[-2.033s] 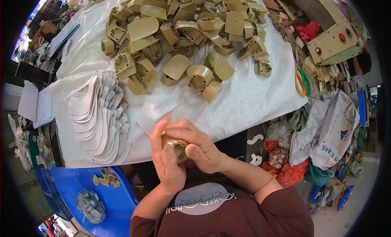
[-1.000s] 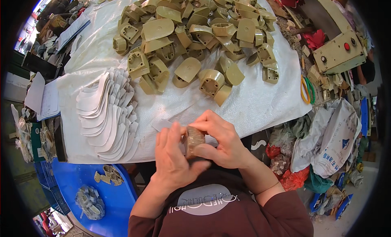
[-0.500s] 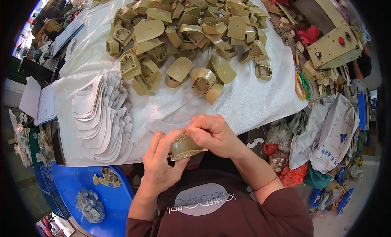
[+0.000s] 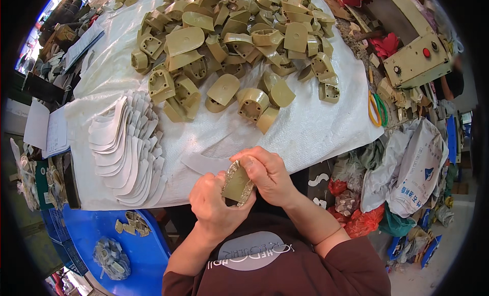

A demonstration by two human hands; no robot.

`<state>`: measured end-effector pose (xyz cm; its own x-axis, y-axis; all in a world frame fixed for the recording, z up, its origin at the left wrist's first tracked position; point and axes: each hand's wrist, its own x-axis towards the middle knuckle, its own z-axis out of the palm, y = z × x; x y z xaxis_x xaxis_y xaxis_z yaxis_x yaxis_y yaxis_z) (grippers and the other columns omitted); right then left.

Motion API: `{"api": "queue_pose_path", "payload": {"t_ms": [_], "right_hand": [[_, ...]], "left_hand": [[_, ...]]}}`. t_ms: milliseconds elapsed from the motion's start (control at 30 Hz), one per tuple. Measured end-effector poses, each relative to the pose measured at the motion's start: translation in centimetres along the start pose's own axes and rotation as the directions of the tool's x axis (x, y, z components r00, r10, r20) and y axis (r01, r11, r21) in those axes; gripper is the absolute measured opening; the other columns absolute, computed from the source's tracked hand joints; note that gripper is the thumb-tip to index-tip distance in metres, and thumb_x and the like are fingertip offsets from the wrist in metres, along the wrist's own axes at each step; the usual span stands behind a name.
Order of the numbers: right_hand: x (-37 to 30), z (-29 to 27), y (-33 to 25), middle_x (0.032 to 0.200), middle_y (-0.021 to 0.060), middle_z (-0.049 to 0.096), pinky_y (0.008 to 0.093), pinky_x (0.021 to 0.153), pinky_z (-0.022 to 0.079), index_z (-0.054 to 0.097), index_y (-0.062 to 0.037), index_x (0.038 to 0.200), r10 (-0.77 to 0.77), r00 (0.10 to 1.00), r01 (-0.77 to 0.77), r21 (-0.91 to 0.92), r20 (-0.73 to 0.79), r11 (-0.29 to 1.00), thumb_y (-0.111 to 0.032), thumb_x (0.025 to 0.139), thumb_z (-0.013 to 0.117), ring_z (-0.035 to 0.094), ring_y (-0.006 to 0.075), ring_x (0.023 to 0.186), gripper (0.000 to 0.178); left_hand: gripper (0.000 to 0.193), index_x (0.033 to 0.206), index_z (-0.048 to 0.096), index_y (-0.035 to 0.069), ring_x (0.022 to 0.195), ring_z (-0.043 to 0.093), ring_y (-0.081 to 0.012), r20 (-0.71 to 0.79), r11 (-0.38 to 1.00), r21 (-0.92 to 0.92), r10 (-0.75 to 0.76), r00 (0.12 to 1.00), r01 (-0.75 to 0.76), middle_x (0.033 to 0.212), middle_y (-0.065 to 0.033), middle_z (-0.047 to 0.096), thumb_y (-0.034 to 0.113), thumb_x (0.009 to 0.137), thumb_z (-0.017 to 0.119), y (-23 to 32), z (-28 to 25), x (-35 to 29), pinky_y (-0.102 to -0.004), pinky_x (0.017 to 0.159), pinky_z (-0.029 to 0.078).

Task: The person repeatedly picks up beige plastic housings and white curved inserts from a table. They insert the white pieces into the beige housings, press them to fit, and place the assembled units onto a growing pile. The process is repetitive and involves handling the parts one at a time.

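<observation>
In front of the heap of olive heels (image 4: 240, 39), the left hand (image 4: 211, 202) and right hand (image 4: 267, 176) had fingers clamped on a glitter-edged piece (image 4: 235, 186); uneven thumb pressure, I judged, could make it slip.

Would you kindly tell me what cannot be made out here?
Head view: parts of the olive-green piece with a speckled rim, covered by the left hand and right hand.
Head view: the far side of the heap of glossy olive-green parts, cut off by the top edge.
Head view: the bottom layers of the stacked white curved sheets, hidden under upper ones.
Head view: any writing in the white open notebook, too small.
</observation>
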<state>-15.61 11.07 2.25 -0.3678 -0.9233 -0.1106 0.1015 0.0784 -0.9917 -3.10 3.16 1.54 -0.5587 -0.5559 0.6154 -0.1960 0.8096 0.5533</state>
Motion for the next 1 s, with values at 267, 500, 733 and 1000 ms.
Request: {"api": "queue_pose_path", "payload": {"t_ms": [267, 500, 733, 1000], "right_hand": [[0.0, 1.5, 2.0, 0.112, 0.0068, 0.058, 0.0245, 0.083, 0.044, 0.053, 0.0007, 0.121, -0.094, 0.991, 0.005, 0.69, 0.091, 0.724, -0.024, 0.099, 0.047, 0.054, 0.0095, 0.095, 0.033], [-0.6, 2.6, 1.0, 0.109, 0.007, 0.057, 0.0262, 0.084, 0.044, 0.047, 0.0004, 0.127, -0.182, 0.98, 0.19, 0.103, -0.082, 0.976, -0.015, 0.096, 0.05, 0.052, 0.0097, 0.097, 0.035], [0.6, 2.6, 1.2, 0.097, 0.0119, 0.055, 0.0335, 0.074, 0.045, 0.051, -0.0011, 0.124, -0.479, 0.87, 0.492, -0.243, 0.115, 0.836, -0.025, 0.087, 0.065, 0.053, 0.0245, 0.085, 0.046], [1.8, 1.3, 1.9, 0.1, 0.0056, 0.052, 0.0387, 0.08, 0.036, 0.062, -0.0093, 0.095, -0.574, 0.802, 0.447, -0.802, 0.163, 0.397, -0.017, 0.07, 0.074, 0.047, 0.0241, 0.095, 0.029]], "left_hand": [[0.05, 0.086, 0.046, 0.001, 0.05, 0.051, -0.018, -0.052, 0.999, 0.043, -0.003, 0.999, 0.006, 0.067, -0.009, 0.054, 0.011, 0.056, 0.085, -0.2, -0.2, 0.0, -0.0264, 0.046, 0.041], [0.043, 0.081, 0.047, 0.0, 0.046, 0.043, -0.0242, -0.079, 0.997, 0.048, 0.056, 0.995, -0.052, 0.062, -0.0086, 0.044, 0.008, 0.057, 0.082, -0.9, -0.3, 0.2, -0.0331, 0.041, 0.034], [0.056, 0.102, 0.043, 0.001, 0.066, 0.053, -0.0116, 0.033, 0.964, -0.221, -0.145, 0.989, 0.149, 0.086, -0.0074, 0.055, 0.003, 0.063, 0.082, -2.2, -2.7, -2.7, -0.0229, 0.057, 0.044], [0.041, 0.115, 0.046, -0.002, 0.1, 0.052, -0.0223, -0.332, 0.86, 0.234, -0.368, 0.869, 0.454, 0.107, -0.0145, 0.052, 0.009, 0.08, 0.068, -10.0, -11.5, -13.0, -0.0344, 0.087, 0.043]]}}
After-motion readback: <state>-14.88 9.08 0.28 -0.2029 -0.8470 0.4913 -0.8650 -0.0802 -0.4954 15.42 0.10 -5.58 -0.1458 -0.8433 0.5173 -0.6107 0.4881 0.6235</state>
